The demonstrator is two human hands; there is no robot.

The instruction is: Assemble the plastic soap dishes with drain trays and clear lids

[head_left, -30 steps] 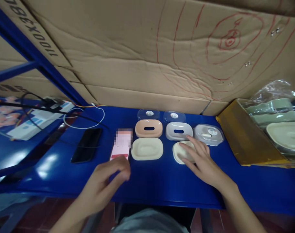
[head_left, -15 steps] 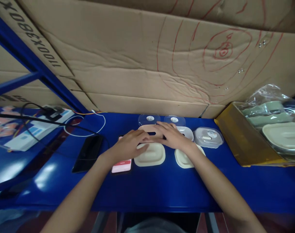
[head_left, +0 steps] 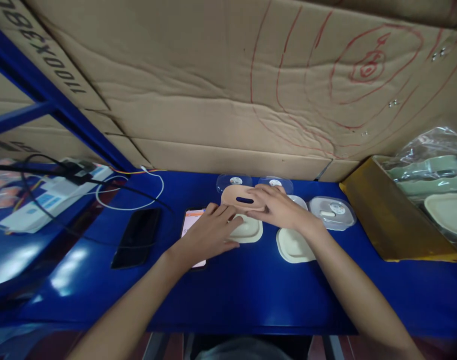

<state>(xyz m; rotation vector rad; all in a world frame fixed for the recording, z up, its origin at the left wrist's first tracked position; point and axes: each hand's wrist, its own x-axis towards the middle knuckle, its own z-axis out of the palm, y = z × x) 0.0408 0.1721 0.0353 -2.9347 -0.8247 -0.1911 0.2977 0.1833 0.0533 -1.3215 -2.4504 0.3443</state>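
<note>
My right hand point(head_left: 283, 206) grips the right end of a peach-coloured oval piece point(head_left: 234, 196) with a dark slot, which is lifted and tilted. My left hand point(head_left: 209, 231) has its fingers apart over the left part of a cream lid point(head_left: 251, 230), just below the peach piece. Another cream lid point(head_left: 294, 246) lies under my right forearm. Behind my right hand a white piece point(head_left: 300, 202) is partly hidden. Two clear lids point(head_left: 222, 183) point(head_left: 284, 185) with round stickers lie at the back.
A lit phone point(head_left: 190, 220) is partly under my left hand, with a dark phone point(head_left: 136, 237) further left. To the right are a clear container point(head_left: 337, 217) and a cardboard box point(head_left: 378, 215). Cables cross the left side.
The peach piece has been raised and tilted by my right hand. My left hand has let it go and moved down over the cream lid. The camera view has shifted slightly.
</note>
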